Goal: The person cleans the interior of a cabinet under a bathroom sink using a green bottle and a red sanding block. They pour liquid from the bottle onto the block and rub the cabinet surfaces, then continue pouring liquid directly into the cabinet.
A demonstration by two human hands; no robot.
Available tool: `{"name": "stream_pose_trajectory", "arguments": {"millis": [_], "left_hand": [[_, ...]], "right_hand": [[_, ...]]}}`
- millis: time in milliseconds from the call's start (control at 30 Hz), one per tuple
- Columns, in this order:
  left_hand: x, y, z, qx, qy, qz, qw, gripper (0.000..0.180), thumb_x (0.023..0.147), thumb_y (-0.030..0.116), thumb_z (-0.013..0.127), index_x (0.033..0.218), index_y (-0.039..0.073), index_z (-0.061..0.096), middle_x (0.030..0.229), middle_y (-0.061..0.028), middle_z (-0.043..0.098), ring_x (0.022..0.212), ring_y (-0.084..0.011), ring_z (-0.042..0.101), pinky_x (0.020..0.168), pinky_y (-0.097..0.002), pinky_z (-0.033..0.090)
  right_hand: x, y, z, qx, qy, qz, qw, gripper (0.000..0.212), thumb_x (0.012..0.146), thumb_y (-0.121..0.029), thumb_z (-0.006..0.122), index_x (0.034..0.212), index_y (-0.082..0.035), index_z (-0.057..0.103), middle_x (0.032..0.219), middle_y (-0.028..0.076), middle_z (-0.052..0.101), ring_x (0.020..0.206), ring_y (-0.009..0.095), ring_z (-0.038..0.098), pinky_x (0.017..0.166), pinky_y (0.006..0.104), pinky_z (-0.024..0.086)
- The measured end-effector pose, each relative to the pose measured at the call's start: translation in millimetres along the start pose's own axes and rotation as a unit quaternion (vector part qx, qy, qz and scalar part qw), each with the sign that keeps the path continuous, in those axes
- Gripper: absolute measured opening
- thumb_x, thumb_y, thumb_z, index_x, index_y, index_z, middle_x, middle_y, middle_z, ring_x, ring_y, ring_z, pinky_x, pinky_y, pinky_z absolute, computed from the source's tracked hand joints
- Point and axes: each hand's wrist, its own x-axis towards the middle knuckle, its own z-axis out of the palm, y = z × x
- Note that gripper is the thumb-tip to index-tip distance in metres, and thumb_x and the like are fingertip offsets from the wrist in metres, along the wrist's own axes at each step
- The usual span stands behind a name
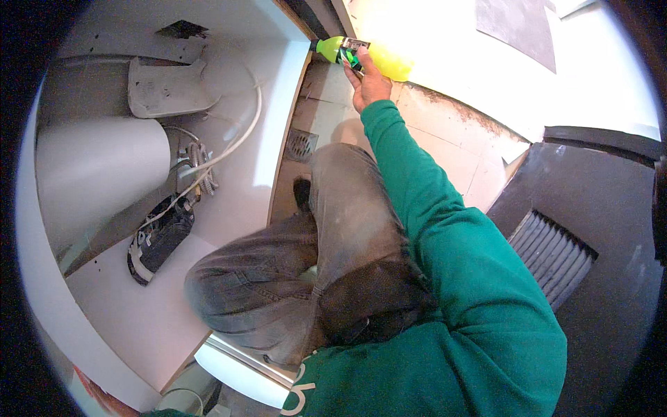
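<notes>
My right hand (372, 85) is stretched out at the top middle, its fingers wrapped round a neon yellow-green bottle (390, 62). The bottle lies on its side in the air or against something; I cannot tell which. Its black cap points left, towards the corner of the white cabinet (279, 104), and a dark label wraps its middle. Part of that label is covered by my fingers. A green sleeve runs up my right arm. Nowhere in the picture does my left hand show.
Inside the cabinet are a white rounded basin (104, 167), a pale hose (258, 111), coiled metal hoses (201, 167) and a black object (167, 236). A floor drain (301, 144) sits beyond my bent knees. On the right stands a dark panel with a vent grille (554, 254).
</notes>
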Motion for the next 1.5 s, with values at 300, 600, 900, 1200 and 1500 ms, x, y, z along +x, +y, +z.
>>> {"name": "stream_pose_trajectory", "arguments": {"millis": [300, 600, 900, 1200, 1500], "left_hand": [[-31.0, 30.7, 22.7, 0.04, 0.045, -0.006, 0.998, 0.058, 0.103, 0.045, 0.042, 0.137, -0.001, 0.05, 0.137, -0.0189, 0.053, 0.12, -0.0336, 0.057, 0.099, -0.0483, 0.05], [-28.9, 26.1, 38.7, 0.037, 0.05, -0.005, 0.998, 0.057, 0.103, 0.044, 0.042, 0.137, 0.0, 0.05, 0.136, -0.0189, 0.054, 0.12, -0.0337, 0.057, 0.098, -0.048, 0.05], [-26.2, 25.9, 45.0, 0.039, 0.044, 0.0, 0.998, 0.056, 0.103, 0.044, 0.043, 0.137, 0.0, 0.051, 0.136, -0.0189, 0.055, 0.12, -0.0337, 0.057, 0.098, -0.0477, 0.051], [-27.0, 24.3, 38.6, 0.038, 0.043, 0.003, 0.998, 0.055, 0.103, 0.043, 0.044, 0.137, 0.0, 0.051, 0.136, -0.0189, 0.055, 0.12, -0.0337, 0.058, 0.097, -0.0474, 0.051], [-28.7, 23.3, 31.1, 0.041, 0.039, 0.002, 0.998, 0.054, 0.103, 0.043, 0.045, 0.137, 0.001, 0.052, 0.135, -0.0189, 0.056, 0.12, -0.0338, 0.058, 0.097, -0.0471, 0.051]], "right_hand": [[-9.6, 9.7, -48.8, 0.034, 0.033, 0.086, 0.995, 0.042, 0.088, -0.029, 0.077, 0.119, -0.009, 0.057, 0.104, 0.009, 0.062, 0.09, 0.021, 0.064, 0.082, 0.0379, 0.059], [29.8, 59.9, -67.1, 0.03, 0.055, 0.194, 0.979, 0.042, 0.086, -0.034, 0.077, 0.114, -0.01, 0.058, 0.103, 0.014, 0.057, 0.089, 0.025, 0.061, 0.083, 0.0419, 0.06], [41.4, 79.0, -61.7, 0.136, 0.065, 0.24, 0.959, 0.043, 0.086, -0.041, 0.074, 0.114, -0.012, 0.06, 0.104, 0.012, 0.063, 0.092, 0.029, 0.063, 0.085, 0.0444, 0.058], [31.8, 53.4, -53.2, 0.062, 0.014, 0.134, 0.989, 0.046, 0.082, -0.037, 0.079, 0.114, -0.01, 0.061, 0.103, 0.012, 0.062, 0.095, 0.026, 0.062, 0.091, 0.0456, 0.055], [-4.7, 21.6, -42.4, -0.062, -0.074, 0.035, 0.995, 0.041, 0.088, -0.025, 0.076, 0.119, -0.006, 0.057, 0.111, 0.009, 0.065, 0.095, 0.023, 0.065, 0.088, 0.0445, 0.058]]}}
